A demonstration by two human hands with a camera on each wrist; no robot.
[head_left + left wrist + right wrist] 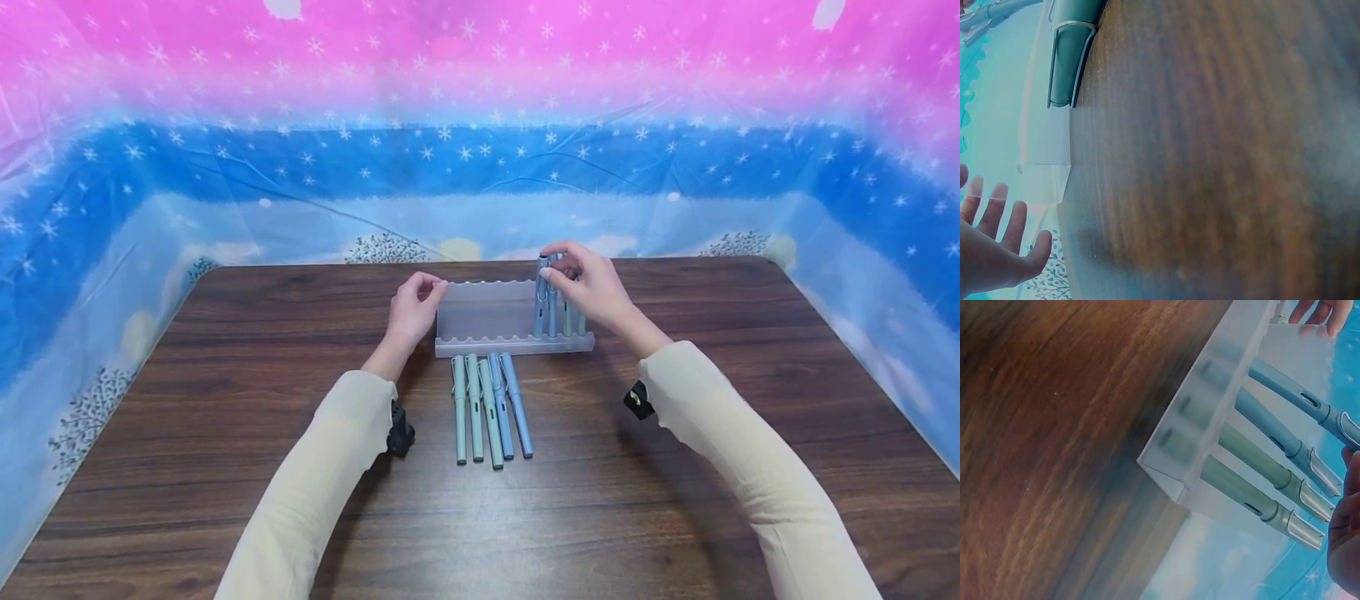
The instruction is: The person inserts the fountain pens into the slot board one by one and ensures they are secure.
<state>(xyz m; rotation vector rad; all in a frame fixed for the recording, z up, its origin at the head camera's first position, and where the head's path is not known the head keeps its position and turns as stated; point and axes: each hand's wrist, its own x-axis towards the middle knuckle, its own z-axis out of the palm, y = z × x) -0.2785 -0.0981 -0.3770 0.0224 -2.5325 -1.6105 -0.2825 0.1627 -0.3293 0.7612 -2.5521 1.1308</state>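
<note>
1. The blue held pen (539, 307) stands upright near the right end of the pen rack (483, 310), its long axis close to 12–6. Its lower end is behind the front lip; whether it bears on the bottom, I cannot tell.
2. From the right hand's (595, 285) knuckles the held pen lies at 9 o'clock. That hand is the nearer one: its thumb and fingers are clamped on the pen's capped upper end, with no gap left between them and the pen.
3. Three standing pens (1252, 457), one blue and two green, are ranked beside it toward 3 o'clock; bare notches run toward 9.
4. The left hand (413, 307) is at 9 o'clock, well apart from the held pen, thumb and fingertips pinching the back panel's upper corner.
5. Toward 7 o'clock, five loose pens (491, 412), three green and two blue, lie on the table (577, 517) before the rack, capped ends toward 12, long axes close to 12–6.
</note>
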